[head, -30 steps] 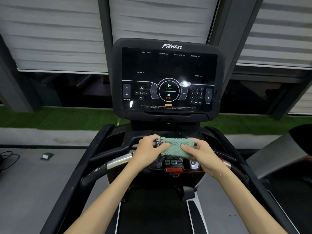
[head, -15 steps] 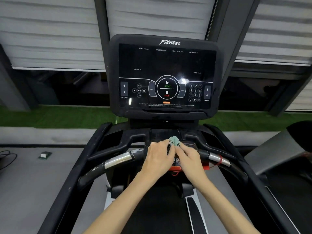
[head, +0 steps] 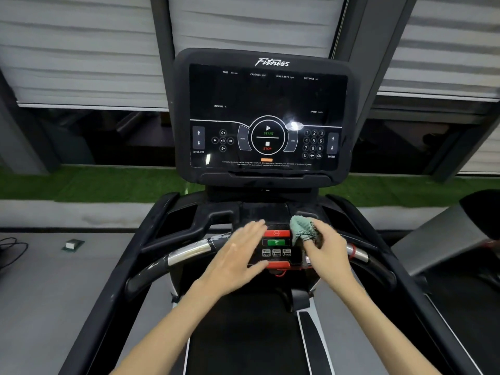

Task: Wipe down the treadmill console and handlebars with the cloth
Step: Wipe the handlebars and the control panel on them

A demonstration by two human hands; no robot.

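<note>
Right hand (head: 327, 249) gripped the bunched cloth (head: 301, 228) at the right edge of the console keypad (head: 276, 251); left hand (head: 238, 255), fingers straight and relaxed, lay at its left edge.

left hand (head: 238, 255): fingers blurred | cloth (head: 301, 227): lower part hidden in right hand (head: 328, 249) | console (head: 266, 98): fine print under STOP too small to read | dark shape (head: 484, 212), perhaps another machine: cut by right edge

One cloth (head: 302, 229), one console (head: 266, 115), two hands (head: 238, 257) (head: 328, 251).
</note>
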